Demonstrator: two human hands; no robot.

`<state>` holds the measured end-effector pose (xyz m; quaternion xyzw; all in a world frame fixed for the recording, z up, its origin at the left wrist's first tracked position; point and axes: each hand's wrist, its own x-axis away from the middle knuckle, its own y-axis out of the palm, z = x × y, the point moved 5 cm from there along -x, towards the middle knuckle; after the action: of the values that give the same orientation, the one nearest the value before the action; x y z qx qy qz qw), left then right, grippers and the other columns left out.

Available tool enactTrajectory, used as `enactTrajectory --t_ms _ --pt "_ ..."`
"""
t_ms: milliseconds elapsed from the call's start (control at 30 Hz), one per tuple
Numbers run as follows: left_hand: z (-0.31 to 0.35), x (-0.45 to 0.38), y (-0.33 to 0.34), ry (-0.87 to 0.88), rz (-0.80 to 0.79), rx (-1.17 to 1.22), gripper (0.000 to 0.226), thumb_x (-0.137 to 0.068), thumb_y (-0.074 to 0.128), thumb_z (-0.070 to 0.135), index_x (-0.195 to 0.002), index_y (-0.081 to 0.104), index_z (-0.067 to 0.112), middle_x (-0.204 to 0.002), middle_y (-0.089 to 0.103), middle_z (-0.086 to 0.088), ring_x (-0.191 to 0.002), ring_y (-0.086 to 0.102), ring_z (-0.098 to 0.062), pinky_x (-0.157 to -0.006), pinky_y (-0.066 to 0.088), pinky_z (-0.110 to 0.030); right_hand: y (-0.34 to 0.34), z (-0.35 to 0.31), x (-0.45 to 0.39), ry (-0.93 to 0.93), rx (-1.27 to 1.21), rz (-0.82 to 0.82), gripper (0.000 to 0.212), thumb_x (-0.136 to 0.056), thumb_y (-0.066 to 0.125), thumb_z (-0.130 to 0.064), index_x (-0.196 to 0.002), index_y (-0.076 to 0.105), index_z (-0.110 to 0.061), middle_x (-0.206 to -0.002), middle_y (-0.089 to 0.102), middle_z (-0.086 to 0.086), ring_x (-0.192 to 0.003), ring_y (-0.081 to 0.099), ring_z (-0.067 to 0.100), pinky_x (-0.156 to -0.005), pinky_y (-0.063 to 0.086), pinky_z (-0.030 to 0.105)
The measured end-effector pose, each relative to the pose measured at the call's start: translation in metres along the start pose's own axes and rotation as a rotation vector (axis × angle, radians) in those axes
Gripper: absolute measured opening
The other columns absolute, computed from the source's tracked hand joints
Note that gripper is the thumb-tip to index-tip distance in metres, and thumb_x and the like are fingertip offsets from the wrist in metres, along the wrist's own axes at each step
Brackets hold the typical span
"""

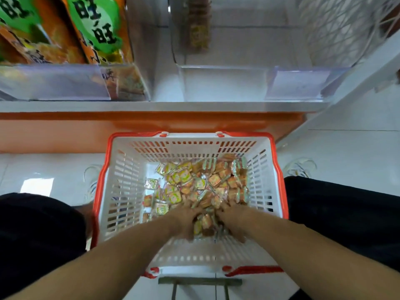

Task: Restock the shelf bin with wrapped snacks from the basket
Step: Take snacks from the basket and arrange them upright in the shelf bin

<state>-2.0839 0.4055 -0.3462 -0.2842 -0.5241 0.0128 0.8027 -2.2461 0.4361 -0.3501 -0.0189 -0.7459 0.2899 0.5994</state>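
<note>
basket [121, 191]: white, orange rim, on the floor between my knees | snacks [203, 182]: small wrapped packs heaped inside | my left hand [186, 217] and right hand [234, 219]: both down in the heap, a few packs between them | clear shelf bin [225, 83]: above, nearly bare | orange bags [71, 40]: bin to its left

White slotted plastic basket [121, 182] w/ orange rim is showing; small wrapped snacks [201, 182] looking yellow, orange & green.

This is a shop: a shelf [151, 104] with clear bins [223, 83], snack bags [95, 29] and a shopping basket [121, 174].
</note>
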Motion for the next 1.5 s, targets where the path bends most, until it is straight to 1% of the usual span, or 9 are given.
enactTrajectory --t_ms 167,400,533,733,933,1100,1233,1367,1500 --pt "0.0 -0.001 0.004 0.064 0.179 0.05 0.073 -0.085 0.078 0.034 -0.149 0.043 0.039 -0.144 0.037 -0.005 -0.121 0.053 -0.027 -0.106 0.048 -0.041 0.01 -0.006 0.0 0.006 0.077 0.098 0.079 -0.086 0.062 -0.013 -0.155 0.022 -0.01 -0.163 0.011 0.017 -0.144 0.021 0.048 -0.096 0.05 0.057" --pt "-0.002 -0.003 -0.002 0.038 0.201 0.317 0.035 -0.093 0.066 0.011 -0.128 0.065 0.021 -0.138 0.049 -0.004 -0.11 0.058 -0.02 -0.098 0.05 -0.03 -0.001 -0.003 0.005 -0.141 -0.03 0.199 0.048 -0.089 0.058 -0.014 -0.135 0.053 -0.026 -0.133 0.057 0.008 -0.117 0.056 0.031 -0.096 0.049 0.043" --pt "-0.005 -0.007 -0.002 -0.086 0.265 0.526 0.036 -0.089 0.067 0.0 -0.119 0.072 0.018 -0.12 0.056 0.007 -0.087 0.06 -0.005 -0.065 0.05 -0.009 -0.005 -0.007 0.001 -0.139 -0.096 0.195 0.037 -0.088 0.068 -0.018 -0.125 0.062 -0.024 -0.117 0.068 0.005 -0.105 0.064 0.027 -0.089 0.055 0.039" --pt "-0.015 -0.002 -0.019 -0.202 0.279 0.801 0.036 -0.084 0.066 -0.009 -0.11 0.076 0.013 -0.114 0.074 -0.001 -0.086 0.07 -0.013 -0.065 0.059 -0.021 -0.023 0.009 0.013 -0.058 -0.444 0.189 0.031 -0.076 0.081 -0.041 -0.085 0.052 -0.033 -0.084 0.052 -0.011 -0.078 0.053 0.011 -0.06 0.042 0.028" --pt "-0.018 0.04 -0.082 -0.167 0.226 0.996 0.038 -0.087 0.061 -0.016 -0.107 0.08 0.01 -0.124 0.07 -0.013 -0.053 0.062 -0.015 -0.043 0.047 -0.023 -0.108 0.021 0.068 -0.091 -0.467 0.199 0.038 -0.07 0.084 -0.049 -0.085 0.06 -0.024 -0.082 0.064 -0.002 -0.074 0.056 0.017 -0.067 0.048 0.033" --pt "0.02 0.112 -0.164 0.085 0.061 1.107 0.035 -0.093 0.057 -0.016 -0.094 0.077 0.013 -0.074 0.075 -0.001 -0.056 0.07 -0.011 -0.053 0.055 -0.019 -0.211 0.024 0.173 -0.136 -0.648 0.23 0.044 -0.071 0.087 -0.048 -0.088 0.07 -0.012 -0.073 0.067 -0.002 -0.063 0.062 0.012 -0.061 0.056 0.027" --pt "0.056 0.181 -0.223 0.354 0.015 1.192 0.046 -0.094 0.054 -0.015 -0.078 0.082 0.017 -0.079 0.077 0.0 -0.069 0.074 -0.009 -0.065 0.059 -0.019 -0.27 0.023 0.272 -0.289 -0.85 0.395 0.035 -0.076 0.086 -0.04 -0.088 0.069 -0.011 -0.072 0.067 0.0 -0.06 0.059 0.009 -0.055 0.051 0.023" --pt "0.069 0.231 -0.255 0.487 0.088 1.437 0.047 -0.098 0.044 -0.011 -0.082 0.081 0.015 -0.084 0.075 -0.004 -0.072 0.071 -0.011 -0.064 0.06 -0.027 -0.295 0.014 0.318 -0.523 -1.199 0.608 0.05 -0.078 0.079 -0.033 -0.109 0.064 0.003 -0.081 0.064 0.01 -0.067 0.052 0.022 -0.058 0.042 0.025" --pt "0.061 0.247 -0.263 0.491 0.206 1.772 0.051 -0.097 0.035 -0.011 -0.098 0.082 0.008 -0.111 0.076 -0.016 -0.091 0.077 -0.021 -0.063 0.063 -0.033 -0.298 0.003 0.311 -0.648 -1.528 0.847 0.041 -0.079 0.071 -0.034 -0.112 0.069 -0.009 -0.086 0.07 0.005 -0.065 0.059 0.016 -0.053 0.046 0.027"
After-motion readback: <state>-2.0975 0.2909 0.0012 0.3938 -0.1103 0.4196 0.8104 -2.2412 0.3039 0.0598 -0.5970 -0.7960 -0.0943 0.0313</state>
